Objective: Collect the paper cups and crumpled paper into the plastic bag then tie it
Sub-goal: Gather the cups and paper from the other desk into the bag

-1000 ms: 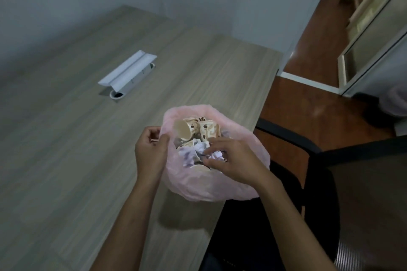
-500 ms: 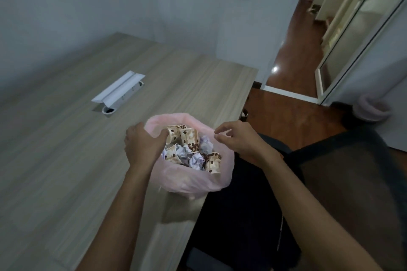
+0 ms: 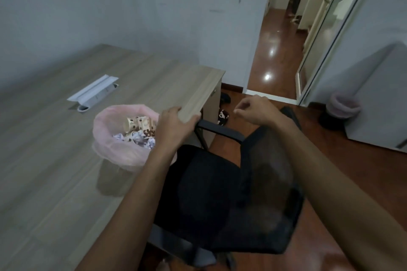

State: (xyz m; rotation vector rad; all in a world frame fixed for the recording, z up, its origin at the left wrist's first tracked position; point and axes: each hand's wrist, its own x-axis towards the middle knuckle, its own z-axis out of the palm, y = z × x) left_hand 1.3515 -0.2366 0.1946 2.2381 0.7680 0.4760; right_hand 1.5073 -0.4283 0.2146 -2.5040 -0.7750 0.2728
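- Dim, bluish room — the brightest light comes from the doorway (image 3: pixel 279 35), upper right.
- Glare spots shine on the wooden floor (image 3: pixel 267 77).
- Wide-angle bending at the edges; slight softness throughout.

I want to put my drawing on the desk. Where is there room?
The wide stretch of desk left of the pink plastic bag is bare, and so is the part behind the white cable cover up to the wall. It is crowded at the near right edge: the bag sits there and the left hand grips that edge.
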